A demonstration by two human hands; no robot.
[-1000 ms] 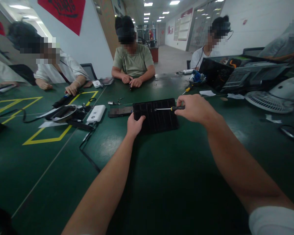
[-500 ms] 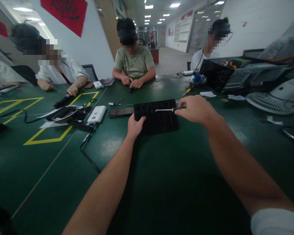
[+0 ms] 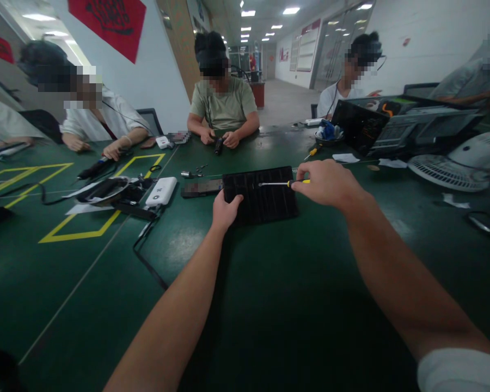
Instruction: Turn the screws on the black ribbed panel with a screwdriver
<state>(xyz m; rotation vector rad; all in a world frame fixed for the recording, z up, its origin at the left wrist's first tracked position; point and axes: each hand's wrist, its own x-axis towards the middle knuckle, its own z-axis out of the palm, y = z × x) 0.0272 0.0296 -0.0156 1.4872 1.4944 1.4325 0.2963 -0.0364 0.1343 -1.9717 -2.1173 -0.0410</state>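
Note:
My left hand (image 3: 226,210) grips the left edge of a black tool pouch (image 3: 269,204), thumb on top and the other fingers hidden beneath. The pouch lies unfolded and shows a row of dark slots or loops. Over its right half, my right hand (image 3: 324,182) pinches the yellow-and-black handle of a screwdriver (image 3: 275,184). The thin metal shaft points left across the pouch, roughly level. A flat dark case with a light-coloured face (image 3: 202,188) sits just left of the pouch, partly covered by it.
Left on the green table (image 3: 245,326) are a white power bank (image 3: 161,191) and a tangle of black gear (image 3: 114,190). Another screwdriver (image 3: 311,152), a white fan (image 3: 453,163) and an open computer case (image 3: 412,125) lie right. Several people sit around the table.
Both my hands, the pouch and the screwdriver stay almost in place. Across the table, a person's hands have shifted around a small dark object; the person at left has moved a dark tool slightly leftward.

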